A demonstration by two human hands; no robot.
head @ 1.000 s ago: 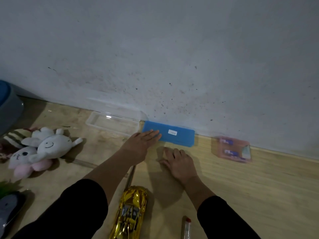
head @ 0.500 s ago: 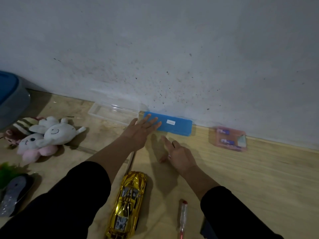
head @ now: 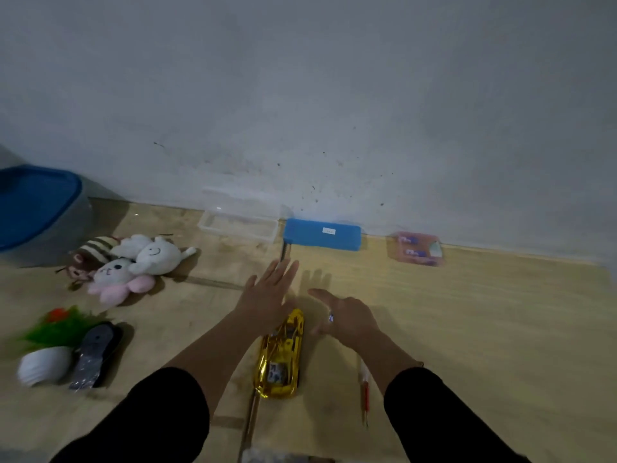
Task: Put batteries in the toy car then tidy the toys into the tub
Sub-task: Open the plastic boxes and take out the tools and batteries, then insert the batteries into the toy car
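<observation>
A shiny gold toy car (head: 279,359) lies on the wooden floor between my forearms, nose pointing away from me. My left hand (head: 267,295) hovers flat and empty just above its nose, fingers spread. My right hand (head: 344,315) hangs to the right of the car, fingers apart, holding nothing. A pink pack of batteries (head: 415,248) lies by the wall at the right. A red-handled screwdriver (head: 365,392) rests on the floor under my right forearm. The grey tub with a blue lid (head: 36,212) stands at the far left.
Plush toys (head: 133,265) are piled left of centre. A green-tufted white toy (head: 46,349) and a black glittery shoe (head: 95,352) lie at the lower left. A blue box (head: 322,233) and a clear tray (head: 238,225) sit against the wall.
Both hands have drawn back from the blue box toward the gold car. The view has tilted, showing more of the floor and the tub.
</observation>
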